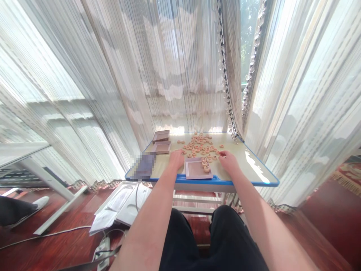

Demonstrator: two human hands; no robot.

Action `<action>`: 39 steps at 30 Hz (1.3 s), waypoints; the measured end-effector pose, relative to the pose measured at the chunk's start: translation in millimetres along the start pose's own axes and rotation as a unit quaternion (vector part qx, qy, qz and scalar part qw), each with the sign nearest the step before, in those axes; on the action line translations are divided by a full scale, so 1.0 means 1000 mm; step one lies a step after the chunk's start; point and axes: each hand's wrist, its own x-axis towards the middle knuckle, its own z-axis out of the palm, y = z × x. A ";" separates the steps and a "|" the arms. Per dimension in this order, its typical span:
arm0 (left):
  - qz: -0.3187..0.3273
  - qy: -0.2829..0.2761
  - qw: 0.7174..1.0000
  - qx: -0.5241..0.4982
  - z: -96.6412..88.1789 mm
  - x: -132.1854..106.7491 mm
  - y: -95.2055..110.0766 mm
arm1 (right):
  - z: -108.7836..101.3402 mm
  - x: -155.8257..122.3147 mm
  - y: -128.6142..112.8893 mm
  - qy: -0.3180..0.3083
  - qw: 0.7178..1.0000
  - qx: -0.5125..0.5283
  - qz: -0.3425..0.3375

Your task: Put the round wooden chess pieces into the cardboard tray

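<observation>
Round wooden pieces with dark and red markings, like Chinese chess pieces (200, 140), lie loosely spread over the table. Close to me is a shallow, pale pinkish box (193, 170) with several pieces in its right side. My left hand (176, 159) rests at the box's upper left corner, fingers curled by the edge of the spread; whatever is in them is hidden. To the right of the box, my right hand (229, 161) has its thumb and fingers pinched at a chess piece (217, 153).
Two shallow boxes, one nearer (162, 147) and one farther (161, 136), sit at the table's back left. A blurred dark item (145, 165) lies at the left edge. Papers (113, 205) and a power strip (102, 253) are below left. Curtains (180, 75) hang behind the blue-edged table (254, 171).
</observation>
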 end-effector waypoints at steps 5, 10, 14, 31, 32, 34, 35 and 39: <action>-0.012 0.036 0.999 0.008 0.002 -0.002 0.000 | -0.004 -0.002 -0.004 -0.010 1.000 -0.010 0.012; -0.035 0.012 0.999 0.018 -0.001 -0.005 0.006 | -0.008 -0.005 -0.009 -0.023 0.999 -0.017 0.016; -0.032 0.020 0.999 0.015 -0.001 -0.005 0.006 | -0.009 -0.006 -0.010 -0.033 0.999 -0.022 0.015; 0.023 0.042 0.981 -0.185 -0.016 -0.017 0.016 | 0.000 -0.027 -0.031 0.007 0.960 -0.122 -0.254; 0.036 0.036 0.979 -0.196 -0.017 -0.019 0.018 | 0.001 -0.031 -0.036 -0.006 0.940 -0.127 -0.316; 0.054 0.024 0.976 -0.210 -0.019 -0.020 0.021 | 0.000 -0.036 -0.043 -0.036 0.910 -0.123 -0.394; 0.061 0.021 0.974 -0.215 -0.020 -0.021 0.022 | 0.000 -0.037 -0.045 -0.051 0.901 -0.117 -0.415; 0.074 0.009 0.970 -0.230 -0.026 -0.024 0.028 | 0.000 -0.033 -0.047 -0.076 0.900 -0.077 -0.422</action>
